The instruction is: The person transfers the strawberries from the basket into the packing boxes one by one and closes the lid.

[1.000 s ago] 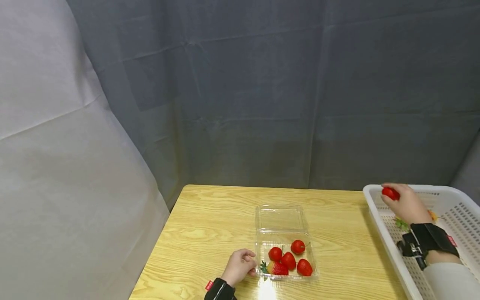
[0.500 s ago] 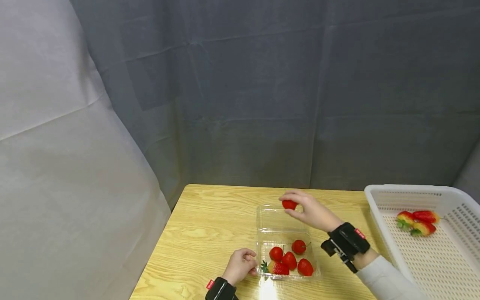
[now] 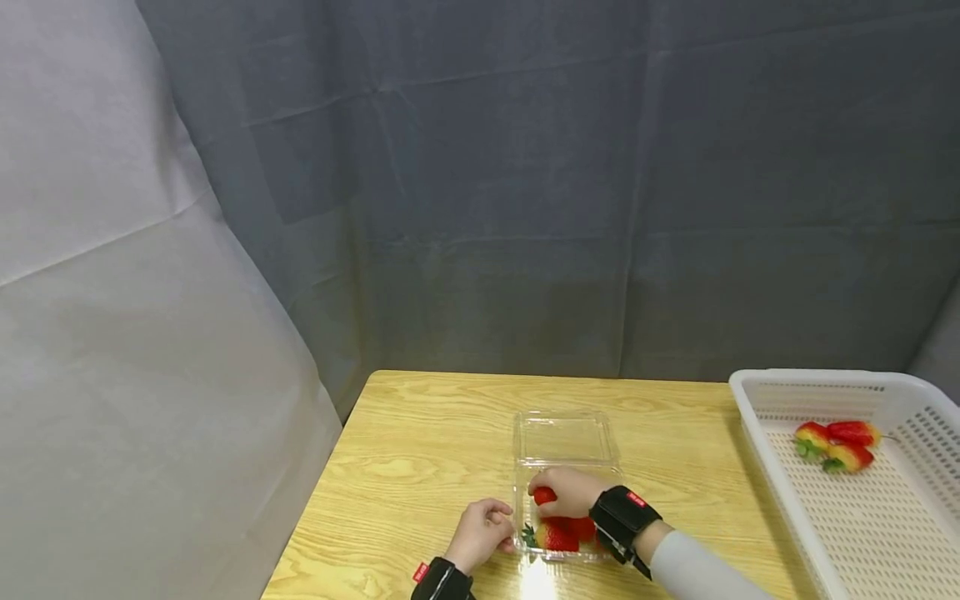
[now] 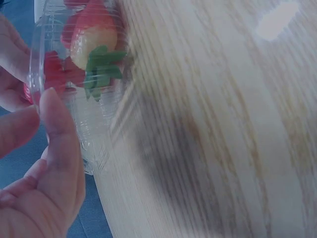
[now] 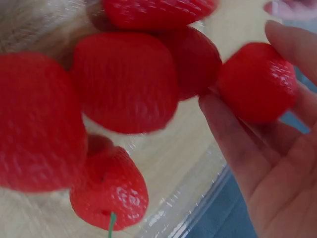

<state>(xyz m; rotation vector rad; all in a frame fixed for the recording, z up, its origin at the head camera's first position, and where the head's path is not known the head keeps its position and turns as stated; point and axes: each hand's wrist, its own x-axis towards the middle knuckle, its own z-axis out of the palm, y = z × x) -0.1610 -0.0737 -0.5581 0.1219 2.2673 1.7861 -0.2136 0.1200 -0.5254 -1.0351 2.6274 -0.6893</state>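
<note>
My right hand (image 3: 573, 492) pinches a red strawberry (image 5: 257, 82) between thumb and fingers, low over the back left of a clear plastic clamshell (image 3: 517, 483). Below and beside that hand, several strawberries lie in the clamshell's base; one with green leaves (image 3: 557, 537) sits at the front left, and the right hand partly hides others. At the left side, my left hand (image 3: 476, 533) holds the clamshell's rim, with finger and thumb tips (image 4: 52, 106) close together at its edge in the left wrist view. The lid (image 3: 566, 437) lies folded back, away from me.
On the right stands a white perforated basket (image 3: 780, 500) with three red-and-yellow strawberries (image 3: 843, 446) towards its back. The wooden table (image 3: 405, 467) ends at a dark grey cloth (image 3: 487, 208); a pale cloth (image 3: 150, 375) hangs on the left.
My right hand has carried a strawberry left from the basket, over the lid, then towards me and down into the clamshell's base. My left hand has stayed at the rim.
</note>
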